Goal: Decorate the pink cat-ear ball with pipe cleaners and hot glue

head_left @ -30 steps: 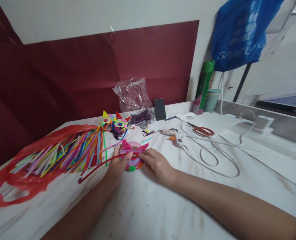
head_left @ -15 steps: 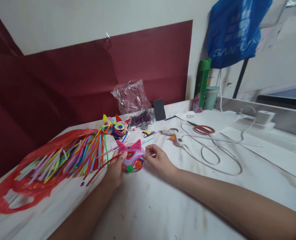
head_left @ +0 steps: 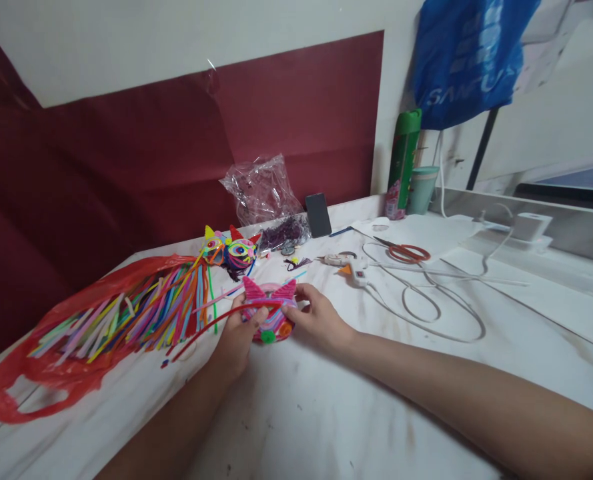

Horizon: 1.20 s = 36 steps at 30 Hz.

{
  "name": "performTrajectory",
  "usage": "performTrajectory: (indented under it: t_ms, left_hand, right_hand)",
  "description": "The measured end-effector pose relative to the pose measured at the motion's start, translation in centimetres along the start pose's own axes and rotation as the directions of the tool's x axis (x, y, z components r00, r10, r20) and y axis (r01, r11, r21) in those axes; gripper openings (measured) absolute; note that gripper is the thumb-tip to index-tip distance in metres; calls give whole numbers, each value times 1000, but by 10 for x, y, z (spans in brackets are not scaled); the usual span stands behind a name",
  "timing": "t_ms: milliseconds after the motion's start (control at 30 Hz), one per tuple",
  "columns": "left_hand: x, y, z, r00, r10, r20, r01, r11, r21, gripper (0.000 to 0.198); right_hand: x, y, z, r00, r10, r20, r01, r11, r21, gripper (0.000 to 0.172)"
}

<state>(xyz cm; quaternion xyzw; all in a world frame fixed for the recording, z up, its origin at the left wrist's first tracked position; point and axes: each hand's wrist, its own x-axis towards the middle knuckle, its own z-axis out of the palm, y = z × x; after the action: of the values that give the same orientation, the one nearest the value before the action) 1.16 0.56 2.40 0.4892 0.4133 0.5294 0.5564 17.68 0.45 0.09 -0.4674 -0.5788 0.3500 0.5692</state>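
Note:
A pink cat-head craft [head_left: 272, 320], wound from pipe cleaners, is held upright just above the table with its two pointed ears up. A green button and an orange button show low on its front. My left hand [head_left: 237, 337] grips its left side, thumb on the front. From that hand a red pipe cleaner [head_left: 201, 329] trails down to the left, its other end lying across the cat's front. My right hand [head_left: 321, 320] grips the right side, with the thumb pressed on the front by the red strand. Fingers behind the head are hidden.
Many coloured pipe cleaners [head_left: 151, 313] lie on a red plastic bag [head_left: 46, 393] at left. Behind are two finished-looking cat heads [head_left: 240, 252], a clear bag [head_left: 263, 193] and a phone [head_left: 318, 215]. To the right lie a glue gun [head_left: 358, 273], its looping cord and scissors [head_left: 409, 253].
My right hand has closed onto the cat head's right side. The head has turned and shifted slightly right, and the red pipe cleaner now stretches across its front.

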Motion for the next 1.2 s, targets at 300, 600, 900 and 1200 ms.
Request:
performTrajectory:
  t_ms: [300, 600, 900, 1200]
  left_hand:
    - [1, -8, -3, 997, 12, -78, -5, 996, 95, 70]
    - [-8, 0, 5, 984, 105, -142, -58, 951, 303, 68]
    - [-7, 1, 3, 987, 71, -146, -37, 975, 219, 72]
    - [-7, 2, 6, 978, 130, -161, -67, 935, 348, 69]
  right_hand:
    - [-9, -10, -2, 983, -150, 109, 160, 983, -87, 7]
    - [-5, -7, -6, 946, -303, 113, 320, 928, -190, 17]
    - [-7, -12, -6, 960, -251, 123, 261, 962, -81, 8]
    - [-8, -9, -7, 947, -293, 136, 316, 926, -207, 15]
